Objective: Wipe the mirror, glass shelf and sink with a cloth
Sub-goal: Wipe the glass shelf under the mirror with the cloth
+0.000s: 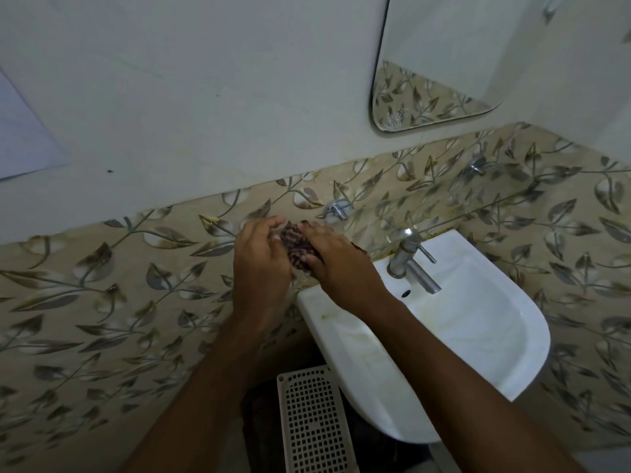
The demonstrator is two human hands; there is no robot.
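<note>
A dark striped cloth (pixel 297 246) is bunched between both hands, just above the left end of the glass shelf (pixel 478 203). My left hand (pixel 261 264) curls its fingers round the cloth's left side. My right hand (pixel 336 261) grips it from the right, thumb underneath. The white sink (pixel 478 363) sits below and to the right, with yellowish stains near its left rim. The mirror (pixel 444 63) hangs on the wall at the upper right.
A chrome tap (pixel 411 259) stands at the back of the sink. Two chrome shelf brackets (pixel 338 208) (pixel 476 164) hold the shelf to the leaf-patterned tiles. A perforated beige basket (pixel 312 421) stands on the floor beneath the sink's left side.
</note>
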